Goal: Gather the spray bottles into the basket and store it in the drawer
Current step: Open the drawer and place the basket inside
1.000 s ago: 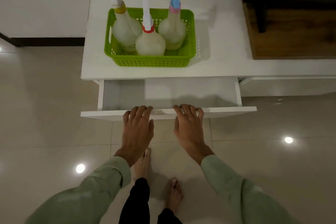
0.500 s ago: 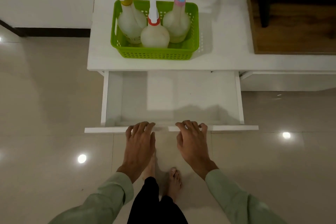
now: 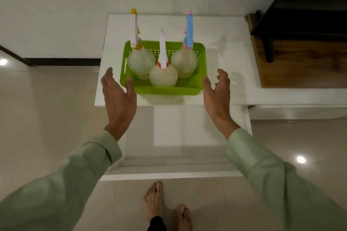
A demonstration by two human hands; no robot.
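A green slotted basket [image 3: 167, 90] stands on the white cabinet top [image 3: 227, 52]. Three pale spray bottles stand upright in it: one with a yellow collar [image 3: 140, 62] at the left, one with a red collar [image 3: 163, 75] in front, one with a blue and pink head [image 3: 185, 62] at the right. My left hand [image 3: 118, 95] is open at the basket's left end, thumb near its front corner. My right hand [image 3: 217, 92] is open just off the right end. Neither grips the basket. Below, the white drawer [image 3: 169, 174] is pulled far out with nothing inside.
A dark wooden board [image 3: 300, 65] with a black furniture leg [image 3: 269, 48] lies on the cabinet at the right. A white wall runs behind. Glossy tiled floor [image 3: 47, 118] surrounds the cabinet, and my bare feet [image 3: 167, 206] stand in front of the drawer.
Both hands let go of the drawer front and rose to either side of the basket. The drawer went from partly open to pulled far out.
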